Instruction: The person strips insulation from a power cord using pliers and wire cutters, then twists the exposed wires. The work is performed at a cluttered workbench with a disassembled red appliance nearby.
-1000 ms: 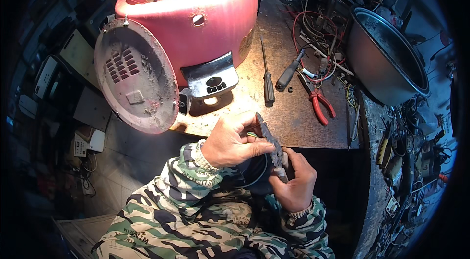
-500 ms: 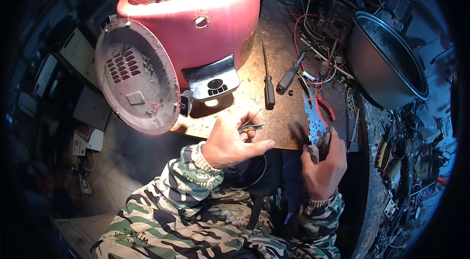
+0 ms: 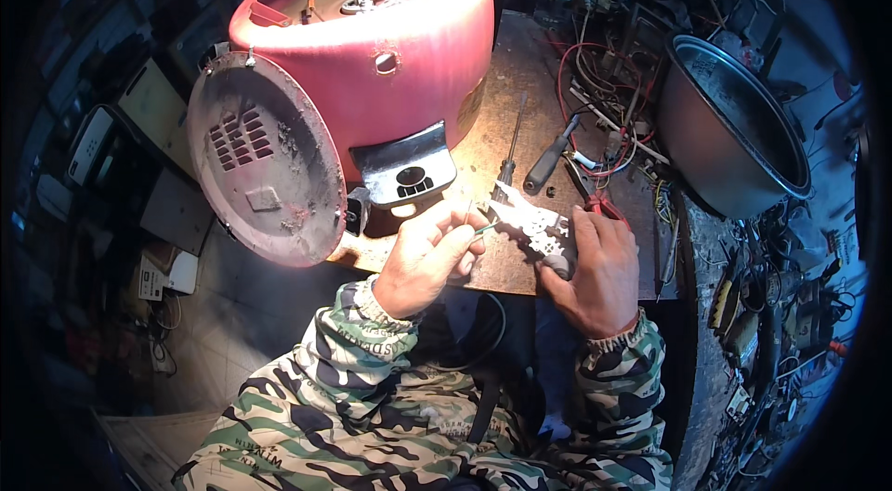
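Pinched between the thumb and fingers of my left hand (image 3: 423, 259) is a thin wire (image 3: 485, 228), its end sticking out to the right. Around the grips of a flat metal wire stripper (image 3: 537, 229) my right hand (image 3: 599, 273) is closed. The stripper's jaws point up and left, close to the wire's end; whether they touch it I cannot tell. Just beyond my left hand, a shiny control panel (image 3: 407, 164) sticks out from the upturned red rice cooker body (image 3: 367, 73). A dusty round vented bottom cover (image 3: 269, 161) leans at its left side.
A screwdriver (image 3: 512, 147) and a dark-handled tool (image 3: 552, 159) lie on the wooden bench (image 3: 502, 268). Red-handled pliers (image 3: 609, 208) lie past my right hand. Tangled wires (image 3: 604, 91) and a metal inner pot (image 3: 739, 129) are at the right. Parts clutter the far right edge.
My right hand has lifted the wire stripper from beside the red-handled pliers and brought it left to the wire. My left thumb has closed down on the wire.
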A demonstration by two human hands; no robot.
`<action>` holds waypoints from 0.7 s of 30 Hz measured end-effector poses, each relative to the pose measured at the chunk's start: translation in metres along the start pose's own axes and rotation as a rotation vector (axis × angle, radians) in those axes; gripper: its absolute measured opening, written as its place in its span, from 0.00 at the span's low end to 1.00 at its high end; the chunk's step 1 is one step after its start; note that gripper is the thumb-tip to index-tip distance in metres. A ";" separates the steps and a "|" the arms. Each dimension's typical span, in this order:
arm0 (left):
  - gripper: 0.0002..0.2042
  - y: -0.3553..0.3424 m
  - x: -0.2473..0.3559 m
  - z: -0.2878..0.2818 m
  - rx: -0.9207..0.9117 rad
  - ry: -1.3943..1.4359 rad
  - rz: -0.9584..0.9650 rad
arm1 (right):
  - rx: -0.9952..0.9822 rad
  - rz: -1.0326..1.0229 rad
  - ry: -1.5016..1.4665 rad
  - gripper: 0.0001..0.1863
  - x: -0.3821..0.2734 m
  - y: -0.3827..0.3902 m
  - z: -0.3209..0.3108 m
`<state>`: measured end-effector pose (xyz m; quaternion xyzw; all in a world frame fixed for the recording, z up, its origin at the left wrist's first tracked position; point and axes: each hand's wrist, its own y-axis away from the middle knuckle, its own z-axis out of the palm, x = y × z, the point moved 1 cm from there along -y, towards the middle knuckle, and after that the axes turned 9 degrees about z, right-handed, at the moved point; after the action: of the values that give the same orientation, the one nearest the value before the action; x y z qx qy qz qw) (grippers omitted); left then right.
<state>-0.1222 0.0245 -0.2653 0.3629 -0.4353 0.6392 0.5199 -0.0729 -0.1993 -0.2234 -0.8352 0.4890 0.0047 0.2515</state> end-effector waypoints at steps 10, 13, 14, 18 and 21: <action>0.12 0.000 0.001 0.002 -0.013 0.020 0.012 | 0.235 -0.054 -0.043 0.26 -0.010 -0.009 0.009; 0.11 0.000 0.003 0.005 0.000 0.030 -0.004 | 0.129 0.109 -0.565 0.21 -0.017 -0.003 0.017; 0.11 0.000 0.004 0.005 -0.012 0.030 -0.004 | -0.061 0.193 -0.765 0.17 -0.020 -0.006 0.013; 0.10 0.003 0.006 0.005 -0.060 0.025 -0.004 | -0.457 0.421 -1.407 0.20 -0.022 -0.011 0.024; 0.11 0.005 0.006 0.006 -0.095 0.041 -0.003 | -0.548 0.355 -1.459 0.18 -0.025 -0.015 0.028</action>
<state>-0.1286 0.0210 -0.2586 0.3253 -0.4542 0.6242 0.5461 -0.0669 -0.1613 -0.2356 -0.5634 0.3083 0.7098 0.2893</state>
